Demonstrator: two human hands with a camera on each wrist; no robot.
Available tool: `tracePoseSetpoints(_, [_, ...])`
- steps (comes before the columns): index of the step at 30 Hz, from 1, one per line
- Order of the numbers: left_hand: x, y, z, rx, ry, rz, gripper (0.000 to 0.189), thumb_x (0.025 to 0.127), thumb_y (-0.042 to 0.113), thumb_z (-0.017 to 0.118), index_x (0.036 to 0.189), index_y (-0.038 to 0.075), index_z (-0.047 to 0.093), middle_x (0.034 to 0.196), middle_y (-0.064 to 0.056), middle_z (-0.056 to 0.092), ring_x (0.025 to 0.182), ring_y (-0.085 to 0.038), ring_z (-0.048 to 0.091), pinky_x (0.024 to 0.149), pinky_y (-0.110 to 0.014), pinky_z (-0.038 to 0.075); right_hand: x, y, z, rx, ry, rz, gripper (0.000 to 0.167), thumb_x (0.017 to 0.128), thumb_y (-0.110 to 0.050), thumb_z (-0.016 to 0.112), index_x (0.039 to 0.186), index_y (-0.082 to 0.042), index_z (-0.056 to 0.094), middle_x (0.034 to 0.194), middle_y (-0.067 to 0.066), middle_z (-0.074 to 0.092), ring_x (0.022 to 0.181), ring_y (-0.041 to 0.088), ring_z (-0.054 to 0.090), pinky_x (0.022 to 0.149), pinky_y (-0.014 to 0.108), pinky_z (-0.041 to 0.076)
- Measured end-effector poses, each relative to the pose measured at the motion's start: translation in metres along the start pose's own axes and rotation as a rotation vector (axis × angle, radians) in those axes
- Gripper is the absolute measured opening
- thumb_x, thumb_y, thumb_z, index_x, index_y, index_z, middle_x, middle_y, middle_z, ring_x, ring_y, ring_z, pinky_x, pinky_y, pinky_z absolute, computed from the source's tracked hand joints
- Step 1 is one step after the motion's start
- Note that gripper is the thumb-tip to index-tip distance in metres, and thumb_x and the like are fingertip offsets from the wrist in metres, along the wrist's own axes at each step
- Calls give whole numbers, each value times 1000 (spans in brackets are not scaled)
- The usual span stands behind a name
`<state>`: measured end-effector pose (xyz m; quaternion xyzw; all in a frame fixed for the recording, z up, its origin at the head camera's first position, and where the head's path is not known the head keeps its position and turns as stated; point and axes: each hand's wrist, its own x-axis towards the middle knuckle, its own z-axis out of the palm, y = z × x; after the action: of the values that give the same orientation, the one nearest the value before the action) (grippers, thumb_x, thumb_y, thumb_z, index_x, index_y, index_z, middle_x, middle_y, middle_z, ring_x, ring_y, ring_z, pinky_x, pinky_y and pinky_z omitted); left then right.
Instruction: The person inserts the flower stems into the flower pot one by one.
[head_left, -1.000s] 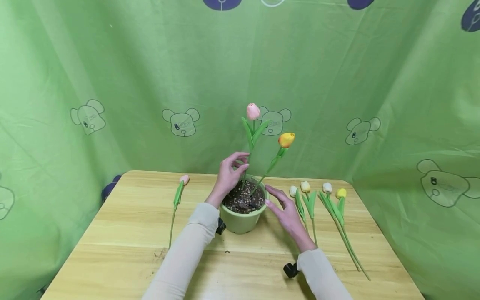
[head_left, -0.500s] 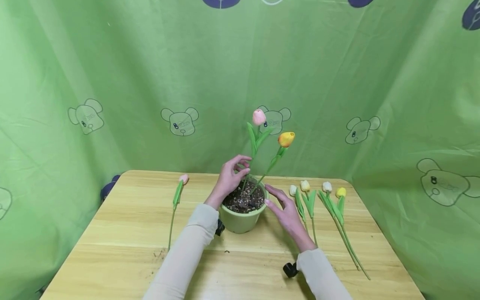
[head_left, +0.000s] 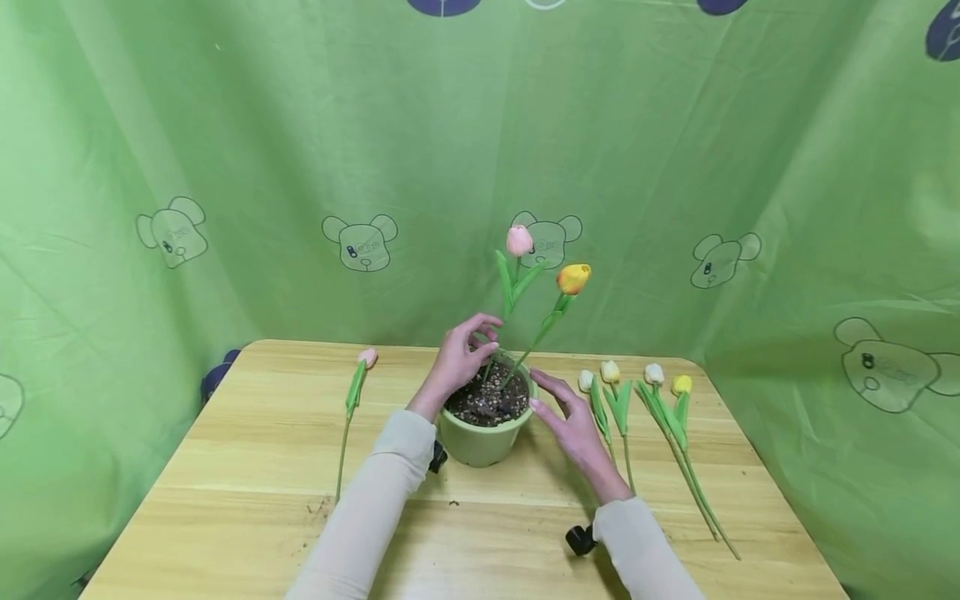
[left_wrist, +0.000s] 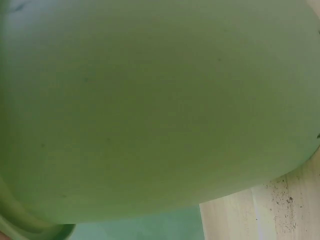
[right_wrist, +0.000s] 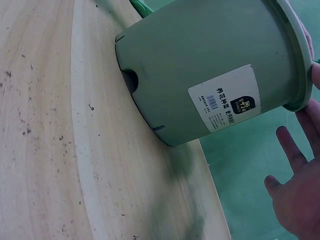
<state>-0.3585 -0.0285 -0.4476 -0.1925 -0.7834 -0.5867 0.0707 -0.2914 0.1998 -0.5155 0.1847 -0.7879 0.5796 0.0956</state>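
Observation:
In the head view, a green pot (head_left: pixel 483 446) of dark soil (head_left: pixel 487 404) stands on the table. My left hand (head_left: pixel 459 354) reaches over its left rim and pinches the stem of a pink tulip (head_left: pixel 519 241) between thumb and fingers. The stem's lower end goes into the soil. Beside it an orange-yellow tulip (head_left: pixel 573 279) stands in the soil, leaning right. My right hand (head_left: pixel 572 421) touches the pot's right rim with extended fingertips. In the right wrist view its lower fingers are spread apart below the rim. The pot's wall (left_wrist: pixel 160 110) fills the left wrist view.
Another pink tulip (head_left: pixel 367 358) lies on the wooden table (head_left: pixel 247 467) at left. At right lie two white tulips, a cream one (head_left: pixel 611 372) and a yellow one (head_left: pixel 682 386). Soil crumbs (head_left: pixel 318 507) dot the table. A green curtain (head_left: pixel 450 125) hangs around it.
The pink tulip in my left hand has moved down and slightly right, its stem tilting more to the right. My left hand has lowered a little with it. The right hand has stayed at the rim.

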Motion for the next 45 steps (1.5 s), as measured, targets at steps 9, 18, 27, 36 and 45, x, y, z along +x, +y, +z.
tracePoseSetpoints(9, [1,-2,2,-15,5,-26,35,95,0,69,127,16,67,118,-22,67,87,-22,65,73,-26,68,0,1,-4,-9,-7,26,48,101,-16,67,148,-10,56,158,11,50,148,34,41,132,62,18])
tracePoseSetpoints(18, [2,-1,-1,-13,10,-48,37,94,-1,70,127,17,67,113,-15,68,84,-19,62,72,-26,68,2,-4,-3,-3,-4,12,48,100,-13,68,147,-7,56,157,15,50,147,37,41,130,67,18])
tracePoseSetpoints(27, [1,-2,-4,0,-32,-57,37,95,-1,69,128,16,66,118,-21,68,84,-24,65,70,-25,66,1,-1,0,0,6,8,48,99,-11,68,146,-6,57,156,16,50,147,37,42,131,65,19])
tracePoseSetpoints(36, [1,0,-3,23,-31,-65,37,95,-1,69,127,17,67,118,-21,68,85,-26,66,71,-28,67,2,-2,0,0,0,3,49,99,-9,68,146,-4,56,156,19,49,146,41,41,130,67,19])
tracePoseSetpoints(45, [1,-1,-4,62,-18,-52,38,94,-1,70,127,16,67,112,-14,70,85,-30,68,69,-27,67,1,-21,1,-10,-15,18,49,99,-10,67,146,0,55,156,21,49,147,42,40,130,69,17])
